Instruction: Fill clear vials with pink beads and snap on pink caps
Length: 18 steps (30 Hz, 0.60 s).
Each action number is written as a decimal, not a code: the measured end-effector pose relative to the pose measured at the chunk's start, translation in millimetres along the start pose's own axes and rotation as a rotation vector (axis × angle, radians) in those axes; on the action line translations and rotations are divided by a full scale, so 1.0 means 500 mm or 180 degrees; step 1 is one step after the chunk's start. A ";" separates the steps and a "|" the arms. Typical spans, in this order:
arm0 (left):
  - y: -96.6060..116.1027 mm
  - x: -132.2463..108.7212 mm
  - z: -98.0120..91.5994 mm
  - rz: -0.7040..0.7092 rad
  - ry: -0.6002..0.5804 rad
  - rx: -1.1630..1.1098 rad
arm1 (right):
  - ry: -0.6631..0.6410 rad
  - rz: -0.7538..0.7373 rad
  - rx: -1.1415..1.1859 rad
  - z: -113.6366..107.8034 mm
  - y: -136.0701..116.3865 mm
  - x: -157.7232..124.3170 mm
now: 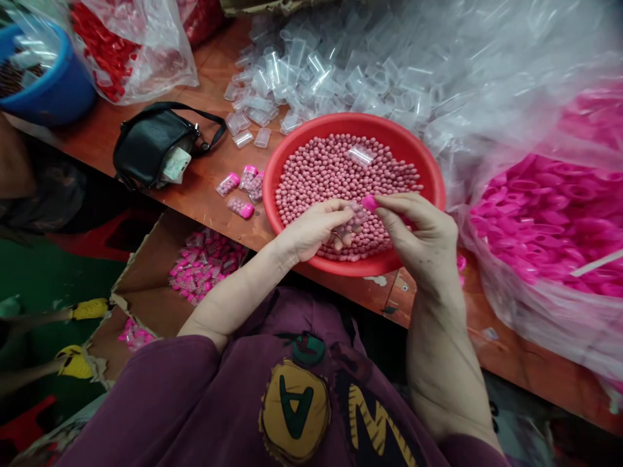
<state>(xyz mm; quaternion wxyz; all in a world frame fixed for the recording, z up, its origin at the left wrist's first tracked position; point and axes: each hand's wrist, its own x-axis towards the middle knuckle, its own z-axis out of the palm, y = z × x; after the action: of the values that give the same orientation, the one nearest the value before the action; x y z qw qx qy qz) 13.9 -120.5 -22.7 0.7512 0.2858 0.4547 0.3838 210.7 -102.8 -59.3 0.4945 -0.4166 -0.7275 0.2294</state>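
A red bowl full of small pink beads sits on the wooden table edge. Over its near side, my left hand holds a small clear tube filled with beads. My right hand pinches a pink cap at the tube's end. One empty clear tube lies on the beads. Three capped, filled tubes lie on the table left of the bowl.
A heap of empty clear tubes lies behind the bowl. A plastic bag of pink caps is at right. A black pouch, a blue bucket and a bag of red pieces stand at left. A cardboard box below holds finished tubes.
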 end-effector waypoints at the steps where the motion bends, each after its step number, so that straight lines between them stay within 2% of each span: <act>1: -0.001 0.000 -0.001 0.0016 -0.0018 0.0019 | -0.0083 0.0030 0.0104 -0.001 -0.006 0.000; 4: -0.005 0.002 -0.004 0.0065 -0.0046 0.0040 | -0.0342 0.0149 0.0313 -0.009 -0.013 0.002; 7: -0.006 0.008 -0.007 0.0035 -0.0101 -0.0036 | -0.0388 0.0355 0.0511 -0.015 -0.003 0.001; 12: -0.005 0.013 -0.011 0.0014 -0.0167 -0.0210 | -0.0047 0.0556 0.0549 0.000 0.009 -0.005; 15: -0.010 0.010 -0.014 0.0222 -0.0293 -0.0300 | 0.0140 0.0691 0.0473 0.010 -0.005 -0.003; 18: -0.021 0.011 -0.016 0.0399 -0.0224 -0.0273 | 0.0201 0.0608 0.0370 0.019 -0.027 0.002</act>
<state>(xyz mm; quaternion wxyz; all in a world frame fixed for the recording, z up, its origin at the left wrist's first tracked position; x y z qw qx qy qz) 11.4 -121.2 -36.9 0.7528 0.2945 0.3923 0.4389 196.9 -108.7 -52.4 0.5163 -0.4617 -0.6541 0.3041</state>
